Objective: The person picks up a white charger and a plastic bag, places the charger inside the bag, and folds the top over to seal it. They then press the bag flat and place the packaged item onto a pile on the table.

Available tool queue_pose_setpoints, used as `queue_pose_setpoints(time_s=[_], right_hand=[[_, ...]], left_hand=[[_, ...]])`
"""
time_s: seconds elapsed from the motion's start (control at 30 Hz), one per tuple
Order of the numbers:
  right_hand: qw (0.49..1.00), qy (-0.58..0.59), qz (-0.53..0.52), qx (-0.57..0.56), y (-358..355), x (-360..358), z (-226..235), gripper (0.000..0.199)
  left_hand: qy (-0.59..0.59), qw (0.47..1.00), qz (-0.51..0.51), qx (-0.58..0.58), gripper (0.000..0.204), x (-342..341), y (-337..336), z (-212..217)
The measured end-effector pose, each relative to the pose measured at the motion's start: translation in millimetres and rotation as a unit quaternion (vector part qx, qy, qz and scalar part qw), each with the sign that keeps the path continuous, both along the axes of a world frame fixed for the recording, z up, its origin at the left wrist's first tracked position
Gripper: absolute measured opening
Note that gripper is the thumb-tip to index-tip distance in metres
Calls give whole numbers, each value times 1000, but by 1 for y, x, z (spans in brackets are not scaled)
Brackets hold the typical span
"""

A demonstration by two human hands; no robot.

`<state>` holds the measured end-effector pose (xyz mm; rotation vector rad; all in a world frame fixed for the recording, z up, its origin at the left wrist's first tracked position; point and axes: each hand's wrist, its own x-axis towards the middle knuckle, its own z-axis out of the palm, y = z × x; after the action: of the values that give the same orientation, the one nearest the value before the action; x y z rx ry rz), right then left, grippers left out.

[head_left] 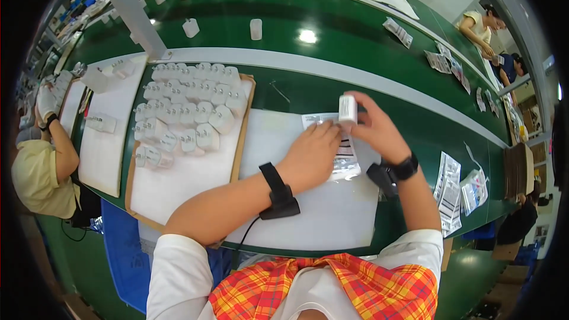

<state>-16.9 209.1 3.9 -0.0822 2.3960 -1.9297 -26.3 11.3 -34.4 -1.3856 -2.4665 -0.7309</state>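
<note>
A small white block, like a plug-in power adapter point(347, 111), is held upright between the fingers of my right hand point(381, 133). Just beneath and beside it lies a clear printed plastic bag point(347, 167) on the white work mat point(284, 231). My left hand point(311, 153) is closed over the bag's upper part, its fingertips close to the adapter; the thumb is hidden. To the left, rows of similar white adapters point(195, 104) with metal prongs stand on a white board point(172, 192) with a brown edge.
More printed bags point(448, 189) lie on the green table at my right. Beyond a pale rail point(284, 62), a green conveyor belt point(338, 29) carries adapters and bags. A metal post point(130, 12) rises at the left. A co-worker point(44, 166) sits at far left; a blue crate point(124, 255) stands below.
</note>
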Motion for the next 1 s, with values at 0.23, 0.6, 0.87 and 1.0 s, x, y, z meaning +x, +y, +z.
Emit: queue_pose_setpoints(time_s=[0.23, 0.6, 0.87, 1.0], right_hand=[[914, 160, 49, 369, -28, 98, 22, 59], [951, 87, -22, 295, -28, 75, -7, 35], [980, -8, -40, -196, -11, 75, -4, 25], [942, -60, -59, -324, -10, 81, 16, 21]], left_hand=[[-170, 985, -28, 18, 48, -10, -2, -10], [-110, 993, 18, -37, 63, 19, -12, 5], [-373, 903, -119, 175, 53, -15, -23, 30], [-357, 909, -51, 208, 39, -14, -20, 19]])
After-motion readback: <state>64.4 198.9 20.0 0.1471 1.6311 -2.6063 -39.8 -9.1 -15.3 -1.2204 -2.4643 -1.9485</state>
